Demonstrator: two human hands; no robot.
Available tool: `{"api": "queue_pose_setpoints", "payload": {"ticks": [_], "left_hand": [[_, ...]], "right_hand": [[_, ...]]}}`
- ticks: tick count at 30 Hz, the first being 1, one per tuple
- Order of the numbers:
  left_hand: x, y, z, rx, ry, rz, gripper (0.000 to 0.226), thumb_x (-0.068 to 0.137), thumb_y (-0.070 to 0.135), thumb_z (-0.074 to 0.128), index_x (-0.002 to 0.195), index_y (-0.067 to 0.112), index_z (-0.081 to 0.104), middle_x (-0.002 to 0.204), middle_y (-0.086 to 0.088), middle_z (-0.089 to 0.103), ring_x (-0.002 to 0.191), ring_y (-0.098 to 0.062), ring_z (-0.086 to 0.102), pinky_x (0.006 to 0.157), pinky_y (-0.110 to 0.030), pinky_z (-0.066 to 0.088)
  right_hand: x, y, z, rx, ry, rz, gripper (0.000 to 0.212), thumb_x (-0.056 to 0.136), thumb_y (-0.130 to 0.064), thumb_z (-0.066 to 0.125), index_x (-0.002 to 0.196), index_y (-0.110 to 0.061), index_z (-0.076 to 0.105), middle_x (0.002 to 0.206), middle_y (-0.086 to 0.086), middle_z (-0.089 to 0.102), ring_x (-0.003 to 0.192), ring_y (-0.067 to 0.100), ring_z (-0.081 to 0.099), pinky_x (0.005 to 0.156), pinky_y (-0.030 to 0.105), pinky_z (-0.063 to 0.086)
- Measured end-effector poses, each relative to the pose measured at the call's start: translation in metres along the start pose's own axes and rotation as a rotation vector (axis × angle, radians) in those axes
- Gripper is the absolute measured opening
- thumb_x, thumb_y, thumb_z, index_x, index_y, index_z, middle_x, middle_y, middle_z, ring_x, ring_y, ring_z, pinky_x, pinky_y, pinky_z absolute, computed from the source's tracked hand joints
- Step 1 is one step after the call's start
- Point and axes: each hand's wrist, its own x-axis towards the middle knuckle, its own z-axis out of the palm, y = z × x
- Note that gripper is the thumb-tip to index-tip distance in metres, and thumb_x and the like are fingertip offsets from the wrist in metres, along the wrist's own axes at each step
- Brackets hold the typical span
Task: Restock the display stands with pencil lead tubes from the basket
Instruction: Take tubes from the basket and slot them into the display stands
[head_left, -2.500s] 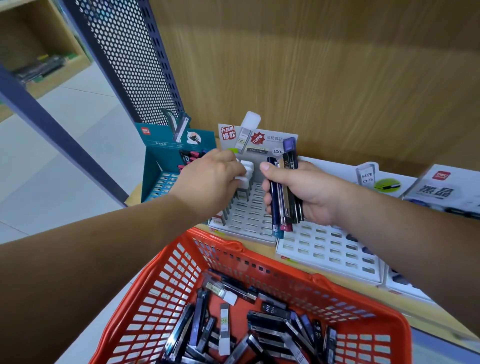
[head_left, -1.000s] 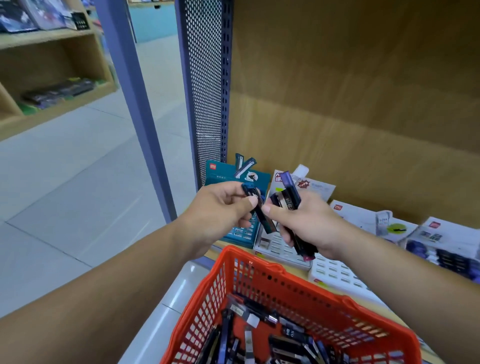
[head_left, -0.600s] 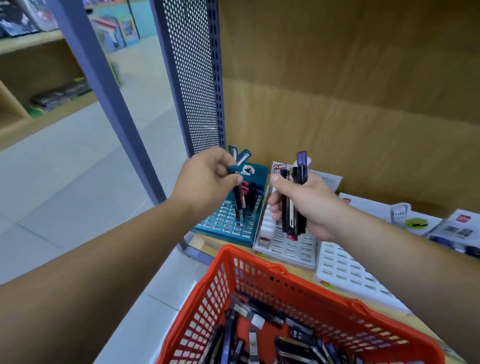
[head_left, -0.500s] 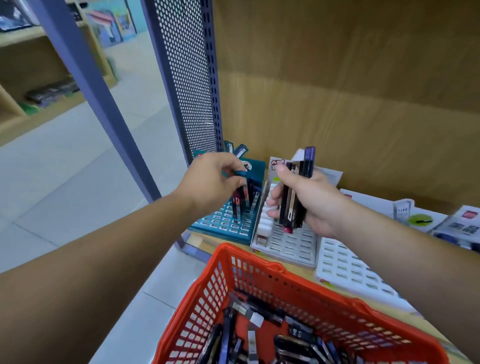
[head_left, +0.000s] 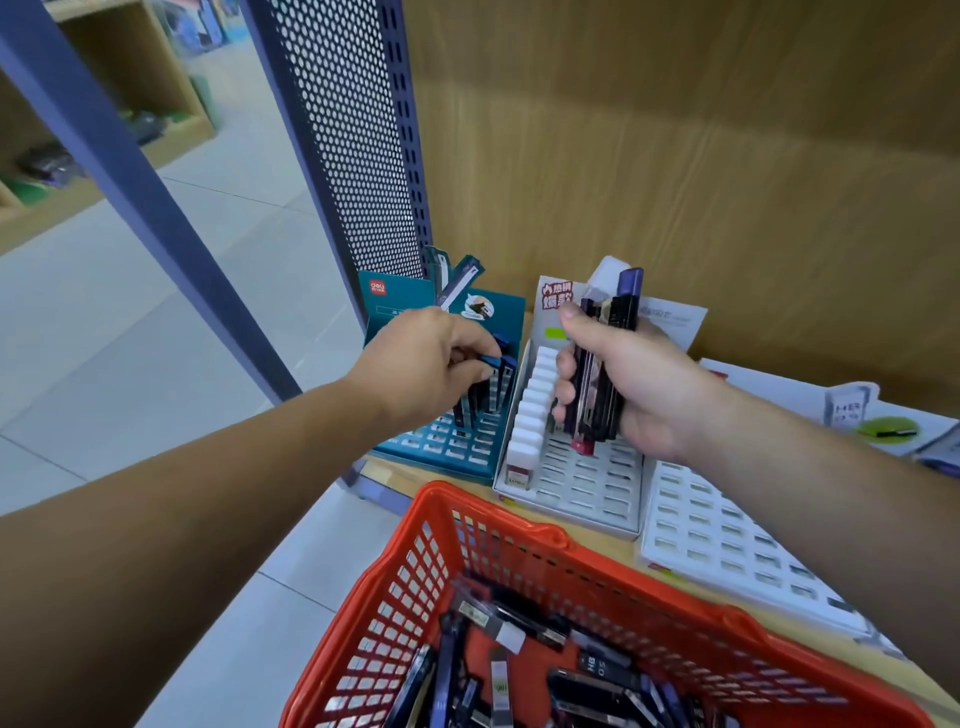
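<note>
Left hand (head_left: 426, 358) moved to teal display stand (head_left: 447, 454), pinching blue-capped lead tube (head_left: 492, 359) there.
Right hand (head_left: 644, 400) clutches tube bundle (head_left: 597, 384) beside it.

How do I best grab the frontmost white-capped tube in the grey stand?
Probably pinch the frontmost tube by its white cap, coming straight down from above: it stands upright in the grey stand, lower body sunk in a slot, with more tubes packed right behind it.
</note>
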Motion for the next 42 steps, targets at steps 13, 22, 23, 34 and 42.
{"api": "queue_pose_setpoints", "payload": {"ticks": [13,22,23,34,42], "left_hand": [[0.008,0.001,-0.001,0.087,-0.035,0.046,0.019,0.094,0.015,0.073,0.111,0.022,0.080,0.086,0.011,0.068,0.078,-0.007,0.066,0.075,-0.016,0.050],[0.007,-0.001,0.003,-0.022,-0.021,0.017,0.018,0.091,0.016,0.078,0.107,0.024,0.081,0.079,0.029,0.064,0.077,0.013,0.064,0.068,0.001,0.042],[0.007,-0.001,0.002,0.003,-0.024,0.024,0.018,0.092,0.016,0.077,0.108,0.024,0.081,0.079,0.028,0.063,0.076,0.010,0.064,0.068,0.000,0.041],[0.019,0.000,-0.006,0.135,-0.159,0.143,0.018,0.090,0.009,0.076,0.104,0.018,0.081,0.083,0.011,0.071,0.072,0.002,0.063,0.069,-0.009,0.047],[0.017,-0.005,0.006,0.196,-0.011,0.176,0.021,0.083,0.010,0.079,0.103,0.016,0.077,0.100,0.002,0.061,0.088,-0.017,0.061,0.082,-0.039,0.056]], "right_hand": [[-0.002,-0.001,0.000,0.023,-0.069,0.009,0.026,0.099,-0.035,0.067,0.104,-0.014,0.053,0.069,0.007,0.058,0.058,0.024,0.055,0.065,0.043,0.055],[-0.004,-0.005,-0.002,0.017,-0.093,0.004,0.022,0.099,-0.033,0.068,0.107,-0.016,0.057,0.072,0.008,0.058,0.060,0.025,0.056,0.065,0.042,0.055],[-0.003,-0.005,-0.002,0.017,-0.096,0.004,0.021,0.099,-0.033,0.068,0.106,-0.016,0.057,0.072,0.008,0.058,0.060,0.025,0.057,0.065,0.043,0.055],[-0.002,-0.001,-0.001,-0.046,-0.122,0.004,0.022,0.099,-0.032,0.068,0.088,-0.014,0.060,0.074,0.009,0.060,0.062,0.025,0.057,0.069,0.044,0.052],[-0.001,0.001,0.000,-0.125,-0.166,0.004,0.012,0.099,-0.022,0.069,0.100,-0.012,0.064,0.074,0.009,0.059,0.061,0.021,0.055,0.062,0.038,0.052]]}}
